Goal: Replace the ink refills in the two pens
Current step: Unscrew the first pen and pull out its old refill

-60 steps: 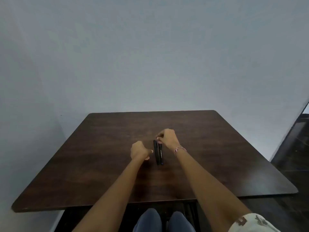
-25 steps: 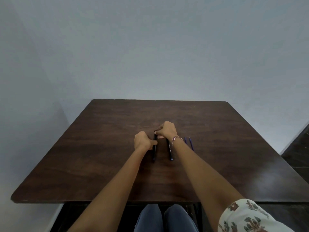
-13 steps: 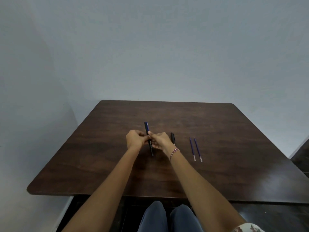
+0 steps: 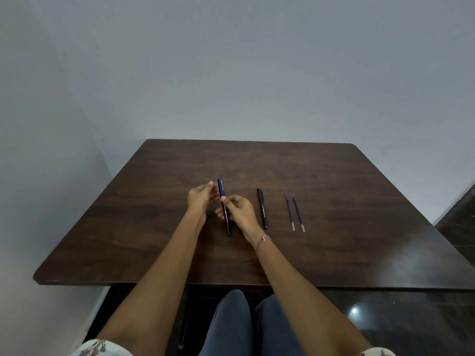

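Observation:
Both hands hold one black pen point(image 4: 224, 205) with a blue far end, lifted a little above the dark wooden table point(image 4: 154, 227). My right hand point(image 4: 240, 210) grips the pen's middle between thumb and fingers. At the blue end, my left hand point(image 4: 201, 199) touches the pen with its fingertips. A second black pen point(image 4: 262, 208) lies on the table just right of my right hand. Two thin blue ink refills point(image 4: 294, 213) lie side by side further right, tips toward me.
Grey walls stand behind the table and to its left. The table's near edge point(image 4: 180, 283) runs above my knees. A dark glossy floor point(image 4: 457, 227) shows at the right.
The pens lay together under my hands before. Now one pen is raised in both hands, the other lies alone, and the two refills have come into view at the right.

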The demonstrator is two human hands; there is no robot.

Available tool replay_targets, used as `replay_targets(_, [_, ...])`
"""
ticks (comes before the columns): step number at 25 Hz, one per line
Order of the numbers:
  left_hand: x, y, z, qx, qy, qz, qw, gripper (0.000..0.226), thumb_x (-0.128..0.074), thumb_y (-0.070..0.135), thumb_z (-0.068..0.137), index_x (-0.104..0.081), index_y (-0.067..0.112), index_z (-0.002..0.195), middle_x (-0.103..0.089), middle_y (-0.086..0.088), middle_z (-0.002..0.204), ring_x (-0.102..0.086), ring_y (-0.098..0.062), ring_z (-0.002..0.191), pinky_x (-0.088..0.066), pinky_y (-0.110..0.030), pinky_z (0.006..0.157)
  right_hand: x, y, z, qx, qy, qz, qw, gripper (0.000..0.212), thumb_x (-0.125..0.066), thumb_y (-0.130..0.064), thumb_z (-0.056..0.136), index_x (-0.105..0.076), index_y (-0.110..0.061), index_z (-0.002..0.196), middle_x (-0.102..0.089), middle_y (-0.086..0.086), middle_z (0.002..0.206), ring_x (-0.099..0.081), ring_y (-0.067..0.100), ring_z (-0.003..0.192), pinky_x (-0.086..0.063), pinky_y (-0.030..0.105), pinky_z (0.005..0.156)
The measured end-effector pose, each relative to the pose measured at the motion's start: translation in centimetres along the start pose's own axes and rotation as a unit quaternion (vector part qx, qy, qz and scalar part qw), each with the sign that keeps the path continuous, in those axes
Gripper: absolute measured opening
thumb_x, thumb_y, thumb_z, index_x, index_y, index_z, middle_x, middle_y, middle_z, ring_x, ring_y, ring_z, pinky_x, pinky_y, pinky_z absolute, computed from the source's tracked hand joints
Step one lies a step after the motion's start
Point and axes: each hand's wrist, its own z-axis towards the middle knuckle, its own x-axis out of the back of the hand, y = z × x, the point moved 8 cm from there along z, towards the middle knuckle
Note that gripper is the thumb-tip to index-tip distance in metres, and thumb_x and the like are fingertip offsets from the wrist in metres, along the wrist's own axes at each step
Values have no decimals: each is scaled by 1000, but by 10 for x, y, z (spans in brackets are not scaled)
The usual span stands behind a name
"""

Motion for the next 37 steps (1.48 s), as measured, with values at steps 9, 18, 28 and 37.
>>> replay_targets(9, [-36,-9,-9,47,-198,-44,978,37,-32,18,102,-54,-2,124,-67,-14,107,-69,-21,86,-56,-24,59,-1,-7,-6,70,20,-107,992,19,-48,-25,100,-60,-14,90,-63,2,57,-59,4,44,-51,17,48])
replay_targets(18, [-42,-1,-5,61,-143,-111,982,27,-32,12,102,-51,10,84,-52,-1,66,-52,-9,55,-46,-19,46,-3,-3,-7,73,-3,-132,989,26,-40,-25,103,-52,-17,81,-57,-2,52,-48,3,39,-39,15,43])
replay_targets(28, [-52,5,-5,9,-143,-112,983,27,-33,15,103,-46,11,80,-41,6,48,-31,-2,33,-25,-15,31,-3,-2,-6,70,-7,-132,989,24,-44,-25,101,-49,-22,78,-57,-2,54,-51,3,41,-41,15,44])
replay_targets(37, [-26,45,15,-56,-68,-5,996,25,-51,20,97,-66,6,111,-56,0,92,-49,-11,75,-47,-23,67,15,-3,-3,104,92,-150,979,28,-65,-35,88,-73,-10,99,-69,6,93,-62,13,86,-45,19,74])
